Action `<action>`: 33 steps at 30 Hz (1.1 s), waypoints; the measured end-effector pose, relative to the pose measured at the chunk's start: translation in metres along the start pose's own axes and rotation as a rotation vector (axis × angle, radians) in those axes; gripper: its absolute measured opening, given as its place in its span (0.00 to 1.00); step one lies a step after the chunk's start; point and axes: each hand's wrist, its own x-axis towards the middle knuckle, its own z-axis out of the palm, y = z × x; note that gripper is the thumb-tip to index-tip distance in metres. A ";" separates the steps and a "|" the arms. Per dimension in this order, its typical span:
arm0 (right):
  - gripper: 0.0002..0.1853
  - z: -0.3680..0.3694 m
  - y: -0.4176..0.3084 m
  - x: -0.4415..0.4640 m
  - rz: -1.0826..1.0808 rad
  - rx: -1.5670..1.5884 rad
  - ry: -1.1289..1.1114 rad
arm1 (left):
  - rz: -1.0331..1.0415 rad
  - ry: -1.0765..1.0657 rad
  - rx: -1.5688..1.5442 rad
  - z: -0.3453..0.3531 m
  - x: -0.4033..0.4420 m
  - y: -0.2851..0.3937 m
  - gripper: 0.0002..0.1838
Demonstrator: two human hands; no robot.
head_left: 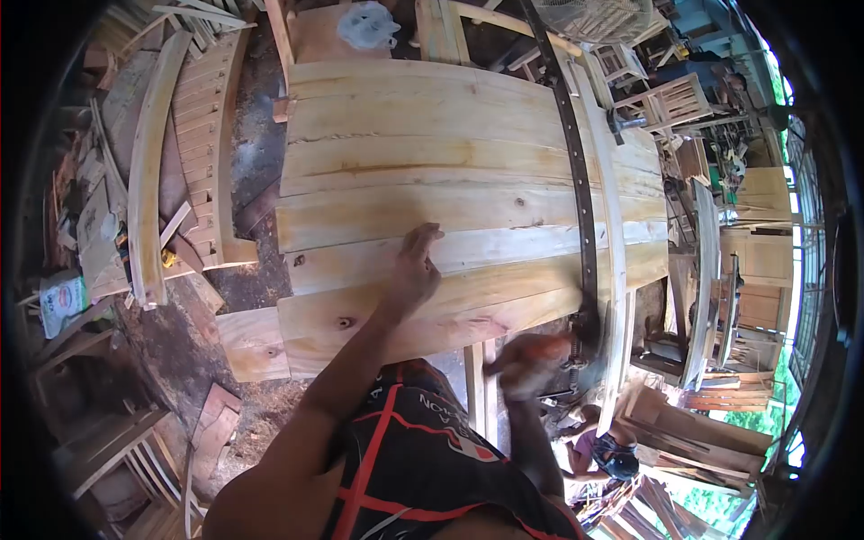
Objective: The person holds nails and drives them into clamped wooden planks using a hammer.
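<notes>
Several pale wooden boards lie edge to edge as a wide panel (387, 211) in front of me. My left hand (417, 270) is over the panel's near half, fingers partly extended, holding nothing I can see; whether it touches the wood is unclear. My right hand (526, 367), smeared by motion, is closed around an orange-handled tool (546, 346) at the panel's near right edge. The tool's dark end is too blurred to identify. A dark perforated metal clamp bar (576, 153) runs across the boards, with a long wooden strip (612, 207) beside it.
Left of the panel stands a slatted wooden frame (200, 135) with a curved board (148, 171). A plastic bag (367, 25) lies beyond the panel. Another person (603, 454) is low at the lower right, near stacked planks (693, 432). Wooden cabinets (756, 261) stand at right.
</notes>
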 end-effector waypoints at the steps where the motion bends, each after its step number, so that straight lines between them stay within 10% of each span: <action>1: 0.20 0.038 0.019 -0.057 0.309 -0.001 -0.133 | 0.023 0.022 0.011 -0.001 0.000 -0.001 0.27; 3: 0.28 0.051 -0.001 -0.045 0.975 0.212 -0.392 | 0.005 -0.001 -0.051 -0.003 -0.012 -0.003 0.27; 7: 0.31 0.043 -0.024 -0.045 1.247 0.254 -0.361 | -0.002 -0.002 -0.119 -0.003 0.003 -0.007 0.27; 13: 0.35 0.048 -0.042 -0.093 1.209 0.310 -0.294 | -0.013 -0.067 -0.178 -0.038 0.005 -0.007 0.24; 18: 0.38 0.051 -0.060 -0.150 1.161 0.301 -0.198 | 0.213 0.115 0.418 -0.175 -0.032 -0.017 0.19; 22: 0.21 0.101 0.032 -0.287 1.320 0.596 -0.035 | -0.245 -0.034 0.715 -0.279 -0.085 -0.038 0.43; 24: 0.31 0.067 -0.059 -0.177 1.352 0.642 -0.028 | -0.394 -0.095 0.470 -0.302 -0.104 -0.058 0.47; 29: 0.38 0.077 -0.070 -0.172 1.221 0.491 0.001 | -0.320 -0.316 0.843 -0.275 -0.128 -0.072 0.17; 33: 0.36 0.075 -0.079 -0.173 1.253 0.491 0.042 | -0.090 -0.141 0.794 -0.256 -0.150 -0.124 0.13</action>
